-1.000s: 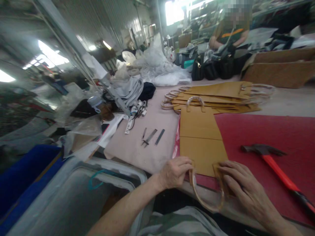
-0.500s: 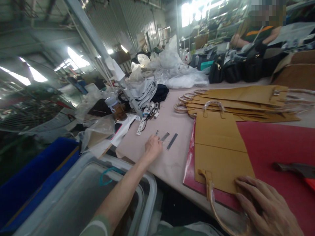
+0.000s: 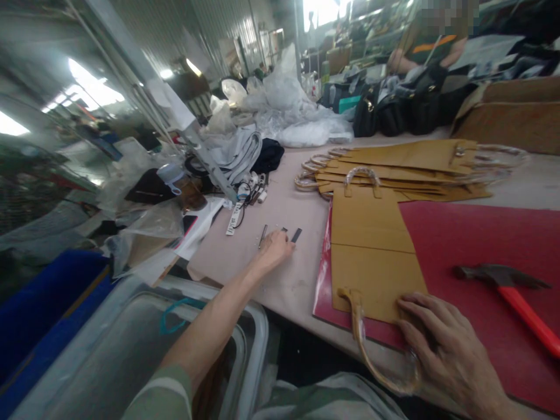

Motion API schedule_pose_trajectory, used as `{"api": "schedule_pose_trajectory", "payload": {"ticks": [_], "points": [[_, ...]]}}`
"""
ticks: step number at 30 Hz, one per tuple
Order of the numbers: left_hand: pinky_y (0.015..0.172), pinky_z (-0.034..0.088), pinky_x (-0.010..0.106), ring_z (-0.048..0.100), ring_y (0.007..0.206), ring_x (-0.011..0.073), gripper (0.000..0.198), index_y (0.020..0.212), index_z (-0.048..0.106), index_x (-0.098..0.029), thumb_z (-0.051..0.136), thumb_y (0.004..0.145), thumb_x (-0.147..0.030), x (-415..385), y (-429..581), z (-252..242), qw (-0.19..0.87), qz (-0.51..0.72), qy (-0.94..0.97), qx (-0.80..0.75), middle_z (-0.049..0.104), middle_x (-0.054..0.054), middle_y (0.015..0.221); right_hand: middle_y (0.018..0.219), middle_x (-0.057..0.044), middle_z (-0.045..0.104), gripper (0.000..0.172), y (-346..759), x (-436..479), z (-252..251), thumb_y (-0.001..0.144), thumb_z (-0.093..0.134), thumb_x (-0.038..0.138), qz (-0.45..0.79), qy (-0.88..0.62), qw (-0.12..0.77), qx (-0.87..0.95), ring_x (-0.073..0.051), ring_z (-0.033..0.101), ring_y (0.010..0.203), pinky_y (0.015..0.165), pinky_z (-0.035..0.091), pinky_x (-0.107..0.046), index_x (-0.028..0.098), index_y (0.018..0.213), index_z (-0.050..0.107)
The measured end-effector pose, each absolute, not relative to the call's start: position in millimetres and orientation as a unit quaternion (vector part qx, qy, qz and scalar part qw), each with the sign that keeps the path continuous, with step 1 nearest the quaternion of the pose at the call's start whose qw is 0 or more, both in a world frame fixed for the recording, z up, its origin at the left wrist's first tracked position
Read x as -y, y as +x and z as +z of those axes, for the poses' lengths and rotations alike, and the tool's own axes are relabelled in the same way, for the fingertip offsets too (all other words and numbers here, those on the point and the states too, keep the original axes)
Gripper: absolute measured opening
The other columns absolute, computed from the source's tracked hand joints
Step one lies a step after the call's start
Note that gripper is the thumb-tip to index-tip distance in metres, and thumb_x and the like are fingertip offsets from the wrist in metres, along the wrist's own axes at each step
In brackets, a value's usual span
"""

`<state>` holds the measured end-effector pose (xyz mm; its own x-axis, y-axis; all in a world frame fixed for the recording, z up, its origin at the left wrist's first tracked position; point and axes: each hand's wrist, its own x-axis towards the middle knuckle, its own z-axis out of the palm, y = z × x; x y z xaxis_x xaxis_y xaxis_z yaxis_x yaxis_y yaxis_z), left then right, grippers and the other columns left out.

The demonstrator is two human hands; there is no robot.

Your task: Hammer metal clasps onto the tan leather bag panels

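My left hand (image 3: 276, 249) reaches over the table with its fingers curled together at the lower end of a dark flat strip (image 3: 297, 234). The fingers hide that end. A second strip (image 3: 284, 230) mostly disappears behind the hand, and a thin dark rod (image 3: 262, 236) lies just left of it. My right hand (image 3: 450, 344) lies with fingers extended on the lower right corner of a tan bag panel (image 3: 371, 224). This panel has a plastic-wrapped handle (image 3: 362, 172) at its far end and another handle (image 3: 365, 350) hanging over the table edge.
Under the panel is a red mat (image 3: 472, 245), with a red-handled hammer (image 3: 520, 303) on it. Stacked tan panels (image 3: 406, 160) lie behind. A grey bin (image 3: 258, 344) stands at the front left. Plastic bags (image 3: 280, 105), black bags (image 3: 394, 114) and a co-worker (image 3: 431, 52) are farther back.
My left hand has shifted right across the strips, uncovering the thin rod and covering the right strip's lower end. My right hand stays on the panel corner. The view has turned slightly right.
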<state>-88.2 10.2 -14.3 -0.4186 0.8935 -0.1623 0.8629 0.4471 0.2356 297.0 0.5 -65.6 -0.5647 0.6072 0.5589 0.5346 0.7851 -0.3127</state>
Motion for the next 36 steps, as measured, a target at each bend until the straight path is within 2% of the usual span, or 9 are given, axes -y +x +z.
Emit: {"api": "schedule_pose_trajectory", "payload": {"ticks": [5, 8, 12, 16, 20, 24, 29, 34, 36], "points": [[0.085, 0.055, 0.04, 0.072, 0.102, 0.0372, 0.019, 0.088, 0.075, -0.01, 0.07, 0.075, -0.021, -29.9, -74.8, -19.2, 0.18, 0.046, 0.51, -0.84, 0.075, 0.024, 0.096, 0.113, -0.012, 0.067, 0.02, 294.2, 6.8, -58.1, 0.098, 0.055, 0.031, 0.078, -0.341, 0.319, 0.881, -0.029, 0.061, 0.107, 0.091, 0.05, -0.047, 0.02, 0.111, 0.065], [0.077, 0.055, 0.039, 0.074, 0.09, 0.0376, 0.006, 0.071, 0.071, -0.012, 0.069, 0.069, -0.017, -33.6, -80.1, -16.2, 0.209, 0.059, 0.505, -0.835, 0.074, 0.021, 0.079, 0.115, -0.013, 0.066, 0.018, 293.3, 10.3, -57.2, 0.097, 0.056, 0.027, 0.091, -0.353, 0.318, 0.875, -0.028, 0.059, 0.109, 0.093, 0.05, -0.048, 0.019, 0.112, 0.064], [0.056, 0.051, 0.028, 0.069, 0.06, 0.0233, 0.014, 0.07, 0.063, -0.015, 0.06, 0.08, -0.024, -20.8, -87.4, -13.5, 0.256, 0.114, 0.487, -0.827, 0.066, 0.008, 0.057, 0.115, -0.013, 0.065, 0.019, 292.2, 13.1, -57.2, 0.096, 0.057, 0.026, 0.103, -0.357, 0.326, 0.869, -0.029, 0.058, 0.112, 0.095, 0.049, -0.049, 0.019, 0.113, 0.063], [0.045, 0.045, 0.019, 0.06, 0.048, 0.0119, 0.018, 0.09, 0.056, -0.015, 0.054, 0.086, -0.033, 3.6, -77.5, -18.9, 0.316, 0.265, 0.438, -0.798, 0.068, 0.003, 0.067, 0.116, -0.014, 0.065, 0.019, 291.5, 14.7, -54.9, 0.095, 0.058, 0.025, 0.12, -0.364, 0.326, 0.864, -0.03, 0.058, 0.113, 0.096, 0.049, -0.05, 0.019, 0.112, 0.064], [0.048, 0.051, 0.019, 0.062, 0.051, 0.0099, 0.044, 0.095, 0.055, -0.014, 0.078, 0.068, -0.041, 25.2, -46.5, -21.8, 0.44, 0.53, 0.332, -0.645, 0.072, 0.003, 0.077, 0.116, -0.014, 0.066, 0.02, 290.8, 16.0, -51.5, 0.093, 0.06, 0.024, 0.128, -0.368, 0.322, 0.863, -0.03, 0.058, 0.113, 0.096, 0.05, -0.051, 0.018, 0.112, 0.064], [0.056, 0.058, 0.022, 0.07, 0.061, 0.0139, 0.055, 0.106, 0.057, -0.013, 0.085, 0.067, -0.041, 37.1, -6.2, -21.9, 0.507, 0.574, 0.296, -0.571, 0.076, 0.005, 0.08, 0.118, -0.014, 0.065, 0.022, 290.8, 15.7, -51.2, 0.093, 0.06, 0.024, 0.138, -0.372, 0.319, 0.861, -0.03, 0.058, 0.113, 0.097, 0.049, -0.052, 0.018, 0.114, 0.064], [0.068, 0.064, 0.028, 0.076, 0.077, 0.0183, 0.041, 0.106, 0.06, -0.014, 0.079, 0.079, -0.039, 45.3, 34.7, -31.1, 0.506, 0.572, 0.353, -0.541, 0.079, 0.009, 0.091, 0.118, -0.015, 0.064, 0.021, 291.8, 14.8, -50.8, 0.094, 0.059, 0.024, 0.138, -0.365, 0.309, 0.868, -0.031, 0.057, 0.113, 0.096, 0.049, -0.052, 0.015, 0.113, 0.062], [0.083, 0.064, 0.027, 0.076, 0.091, 0.0176, 0.015, 0.102, 0.069, -0.016, 0.067, 0.09, -0.024, 52.4, 57.5, -32.8, 0.403, 0.517, 0.501, -0.566, 0.079, 0.008, 0.1, 0.118, -0.015, 0.064, 0.023, 293.5, 14.8, -48.7, 0.094, 0.059, 0.024, 0.159, -0.365, 0.303, 0.866, -0.031, 0.056, 0.115, 0.098, 0.047, -0.052, 0.017, 0.116, 0.06], [0.086, 0.063, 0.026, 0.076, 0.094, 0.0168, 0.013, 0.102, 0.071, -0.017, 0.064, 0.092, -0.019, 53.9, 61.5, -32.0, 0.351, 0.493, 0.559, -0.567, 0.079, 0.007, 0.102, 0.119, -0.015, 0.064, 0.025, 293.9, 14.7, -48.3, 0.094, 0.059, 0.024, 0.169, -0.366, 0.301, 0.864, -0.031, 0.056, 0.116, 0.099, 0.047, -0.052, 0.017, 0.118, 0.059]]}}
